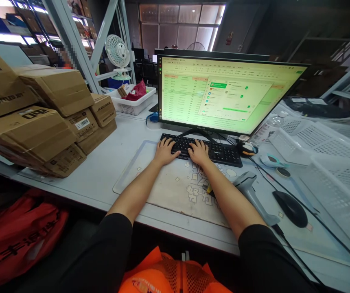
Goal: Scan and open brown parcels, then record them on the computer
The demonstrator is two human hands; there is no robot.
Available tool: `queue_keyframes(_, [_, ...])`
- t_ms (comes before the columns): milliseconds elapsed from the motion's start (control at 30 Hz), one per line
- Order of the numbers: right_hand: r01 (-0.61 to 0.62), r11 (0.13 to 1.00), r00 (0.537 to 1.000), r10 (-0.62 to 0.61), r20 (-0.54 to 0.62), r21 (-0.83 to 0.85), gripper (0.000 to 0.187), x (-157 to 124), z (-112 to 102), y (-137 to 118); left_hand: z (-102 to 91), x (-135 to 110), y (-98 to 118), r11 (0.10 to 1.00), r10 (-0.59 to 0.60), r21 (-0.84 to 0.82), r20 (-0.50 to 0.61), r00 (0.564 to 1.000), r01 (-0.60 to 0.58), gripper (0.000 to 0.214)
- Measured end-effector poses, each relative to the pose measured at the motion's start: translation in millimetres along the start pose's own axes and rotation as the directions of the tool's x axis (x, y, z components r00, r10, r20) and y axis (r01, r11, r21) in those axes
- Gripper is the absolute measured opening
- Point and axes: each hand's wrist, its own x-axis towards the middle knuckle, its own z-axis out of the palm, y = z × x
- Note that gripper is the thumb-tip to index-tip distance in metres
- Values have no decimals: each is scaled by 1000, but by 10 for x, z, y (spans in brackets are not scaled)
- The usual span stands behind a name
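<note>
A black keyboard (pixel 224 154) lies at the back of a pale printed desk mat (pixel 162 191). My left hand (pixel 165 151) rests on the keyboard's left part, fingers spread over the keys and thumb stretched along the front edge. Over the middle keys lies my right hand (pixel 198 152), its fingers also apart. Neither hand holds anything. Behind the keyboard stands a monitor (pixel 181 106) showing a spreadsheet with a chat window over it. Right of my right forearm lie a grey barcode scanner (pixel 251 191) and a black mouse (pixel 290 208).
Stacked cardboard boxes (pixel 68 89) fill the desk's left side. A white basket (pixel 135 106) and a fan (pixel 117 51) stand behind them. White plastic baskets (pixel 340 162) take up the right side, near a clear bottle (pixel 269 126) and a tape roll (pixel 283 172). Cables cross the mat there.
</note>
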Motion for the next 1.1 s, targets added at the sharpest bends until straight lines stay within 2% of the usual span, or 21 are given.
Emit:
queue_keyframes(200, [92,996,996,-91,-23,7,48,-102,4,-91,-7,32,-101,992,-123,-14,-58,991,123,57])
queue_keyframes(333, [124,992,992,-124,-10,0,46,-128,-4,-145,-4,36,-105,987,-156,-35,-64,986,154,56])
queue_keyframes(633, [121,993,993,-121,16,0,51,21,48,-296,-30,5,-101,992,-118,-44,-52,992,116,54])
queue_keyframes(933, [0,1000,997,1,-73,22,57,-1,-14,15,-62,2,-61,999,-23,-48,2,1000,23,41])
queue_keyframes(1100, [10,999,998,-8,-68,34,57,32,38,10,-69,18,-39,999,-15,-37,10,1000,16,39])
